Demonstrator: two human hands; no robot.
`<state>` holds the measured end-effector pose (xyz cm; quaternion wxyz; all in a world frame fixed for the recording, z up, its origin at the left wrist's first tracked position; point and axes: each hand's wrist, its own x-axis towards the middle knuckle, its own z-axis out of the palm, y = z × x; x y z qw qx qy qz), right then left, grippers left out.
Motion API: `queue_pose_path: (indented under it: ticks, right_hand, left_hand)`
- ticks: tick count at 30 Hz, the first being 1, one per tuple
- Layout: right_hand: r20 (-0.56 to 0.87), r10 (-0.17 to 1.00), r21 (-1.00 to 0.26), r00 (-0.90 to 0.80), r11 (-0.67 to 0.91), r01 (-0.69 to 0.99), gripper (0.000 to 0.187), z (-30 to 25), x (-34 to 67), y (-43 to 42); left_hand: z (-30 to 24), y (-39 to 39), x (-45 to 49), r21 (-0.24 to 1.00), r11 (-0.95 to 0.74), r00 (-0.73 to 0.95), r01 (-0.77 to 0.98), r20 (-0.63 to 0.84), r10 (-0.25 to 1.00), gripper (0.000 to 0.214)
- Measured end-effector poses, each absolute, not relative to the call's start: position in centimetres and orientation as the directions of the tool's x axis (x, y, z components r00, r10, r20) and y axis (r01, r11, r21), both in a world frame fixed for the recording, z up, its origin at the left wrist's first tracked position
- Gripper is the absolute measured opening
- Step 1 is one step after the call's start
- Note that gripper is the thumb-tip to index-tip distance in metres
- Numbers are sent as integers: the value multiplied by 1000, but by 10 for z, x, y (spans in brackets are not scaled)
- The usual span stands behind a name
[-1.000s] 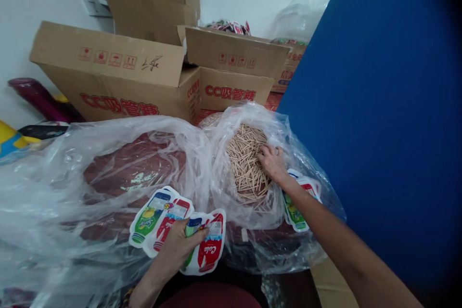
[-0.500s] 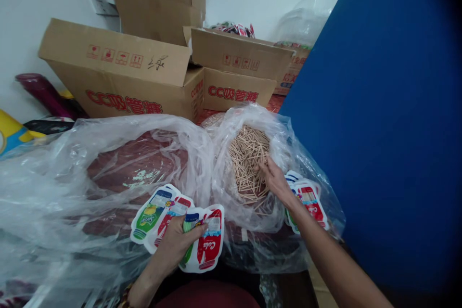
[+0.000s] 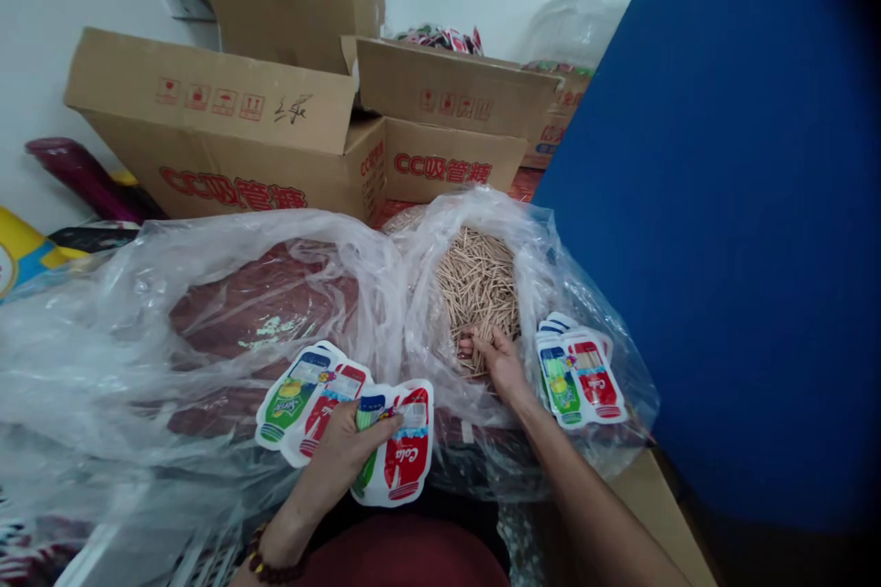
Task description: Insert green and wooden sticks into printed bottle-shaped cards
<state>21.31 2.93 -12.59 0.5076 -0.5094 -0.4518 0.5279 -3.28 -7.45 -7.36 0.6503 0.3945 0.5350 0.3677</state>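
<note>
My left hand (image 3: pixel 339 451) is closed on a red and green bottle-shaped packet (image 3: pixel 407 460) printed "Cola", its thumb across the front. More such packets (image 3: pixel 293 399) lie fanned beneath and beside that hand; whether it grips these too is hidden. Inside an open clear plastic bag, my right hand (image 3: pixel 506 367) digs into a heap of thin brown sticks (image 3: pixel 478 275), fingers curled with some sticks between thumb and fingertips. To the right of that hand rests a stack of the same packets (image 3: pixel 598 385) on the plastic.
A second clear bag (image 3: pixel 375 266) with a brown surface showing inside spreads across the left. Open cardboard boxes (image 3: pixel 227 147) stand behind, one heaped with packets (image 3: pixel 447 38). A tall blue panel (image 3: pixel 688 248) bounds the right side. A dark red bottle (image 3: pixel 75 170) leans at far left.
My right hand has moved down and slightly left within the heap of sticks, its fingers now curled in. My left hand keeps its packet, nearly unmoved. The view has shifted slightly.
</note>
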Motion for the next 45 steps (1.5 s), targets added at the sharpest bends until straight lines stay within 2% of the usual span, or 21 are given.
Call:
queue_pose_path:
  ticks: [3,7,9,13,17,25,30,38,45]
  right_hand:
    - [-40,996,-997,76,-35,-62,20,-118,212,31]
    - [76,989,-995,128,69,66,16,-117,208,28]
    - [53,993,-996,110,44,79,16,-122,204,23]
    - [-35,990,-999,139,-35,-2,26,-134,203,15]
    - [-11,994,-998,112,-18,61,20,-136,209,17]
    - [-9,997,-1000,77,-8,-21,28,-125,213,22]
    - [55,995,-995,80,47,93,23,-129,211,12]
    - [29,993,-999,110,25,35,22,-132,213,17]
    - [62,994,-986,93,47,163,17,-137,217,12]
  left_hand:
    - [-75,-75,-33,915,401,159,-35,-391,907,29]
    - [-73,-76,-35,907,419,158,-53,-407,900,28]
    - [-73,-76,-36,898,436,160,-59,-422,892,27]
    - [-74,-77,-38,911,412,136,-22,-406,904,28]
    - [-72,-76,-36,922,386,142,-7,-381,914,30]
    - [-73,-79,-35,907,418,162,-45,-407,899,27]
    - [-74,-78,-32,914,404,153,-18,-397,905,29]
    - [-74,-80,-32,904,427,162,-29,-417,894,28]
    - [-74,-79,-29,922,386,177,-15,-378,909,25]
